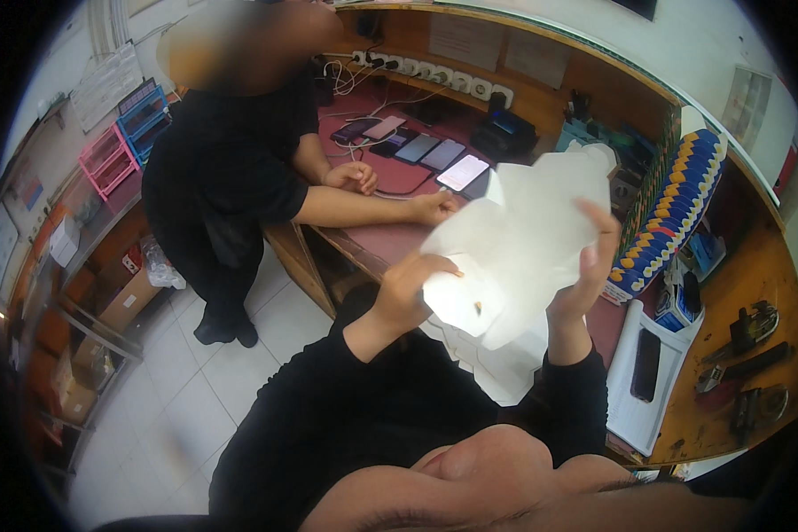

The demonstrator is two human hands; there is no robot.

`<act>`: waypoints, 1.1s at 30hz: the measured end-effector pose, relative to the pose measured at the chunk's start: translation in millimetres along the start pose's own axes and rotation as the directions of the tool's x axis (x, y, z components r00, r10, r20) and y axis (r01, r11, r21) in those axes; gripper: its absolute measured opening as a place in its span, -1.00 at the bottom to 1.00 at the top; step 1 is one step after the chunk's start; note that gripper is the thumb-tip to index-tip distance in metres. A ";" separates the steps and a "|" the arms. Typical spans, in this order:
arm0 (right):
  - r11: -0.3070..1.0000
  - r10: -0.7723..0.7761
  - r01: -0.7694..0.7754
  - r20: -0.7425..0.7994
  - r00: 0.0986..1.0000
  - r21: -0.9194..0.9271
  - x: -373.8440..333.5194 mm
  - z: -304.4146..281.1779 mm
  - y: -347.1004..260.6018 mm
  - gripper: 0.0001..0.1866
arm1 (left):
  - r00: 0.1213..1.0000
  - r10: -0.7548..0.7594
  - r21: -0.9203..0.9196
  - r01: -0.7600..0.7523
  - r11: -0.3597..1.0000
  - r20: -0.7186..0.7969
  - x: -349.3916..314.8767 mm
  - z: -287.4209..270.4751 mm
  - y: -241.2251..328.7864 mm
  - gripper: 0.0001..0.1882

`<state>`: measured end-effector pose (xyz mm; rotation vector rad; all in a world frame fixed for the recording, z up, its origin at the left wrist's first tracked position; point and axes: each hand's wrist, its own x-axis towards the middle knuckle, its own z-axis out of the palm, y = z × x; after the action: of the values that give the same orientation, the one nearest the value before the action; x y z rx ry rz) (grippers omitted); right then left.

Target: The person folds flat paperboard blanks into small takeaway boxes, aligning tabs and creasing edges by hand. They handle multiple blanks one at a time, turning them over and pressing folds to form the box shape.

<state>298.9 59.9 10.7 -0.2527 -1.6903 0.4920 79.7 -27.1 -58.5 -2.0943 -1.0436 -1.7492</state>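
Note:
A large white sheet of thin card point(541, 213), cut with angled edges and creased flaps, is held up before my chest. My left hand point(405, 293) grips its left edge, the thumb lying on the front face. A small dark yellowish spot or hole shows on the lower flap beside that thumb. By the sheet's right edge, my right hand point(585, 270) is raised with its fingers apart and curved; whether it touches the card is hard to tell. More white card with a stepped edge point(479, 363) hangs below, over my lap.
Several phones point(417, 149) lie on the red desktop, where a co-worker's hand point(434, 208) rests. A long power strip point(434, 75) runs along the back. At right stand a rack of blue-and-yellow packets point(674, 213), a white pad with a dark phone point(645, 365), and pliers point(745, 328).

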 end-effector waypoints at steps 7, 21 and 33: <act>0.981 -0.188 0.194 0.127 0.974 -0.033 9.3 -19.7 7.0 -0.25 | 0.981 -0.077 0.172 0.108 0.979 -0.181 -5.2 -18.3 -0.6 -0.67; 0.984 -0.019 0.098 0.456 0.890 -0.150 12.4 -24.6 -1.9 -0.61 | 0.977 -0.075 -0.276 0.129 0.953 0.197 -9.4 -31.3 -14.6 -0.30; 0.937 0.143 -0.171 0.112 0.983 0.304 -3.9 6.7 9.7 -0.56 | 0.860 -0.507 -0.742 0.382 0.551 0.066 -22.1 10.1 -42.0 -0.06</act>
<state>292.0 65.6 2.1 -0.1360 -1.6566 0.8932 59.9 0.9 -92.9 -2.1172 -0.9737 -2.9710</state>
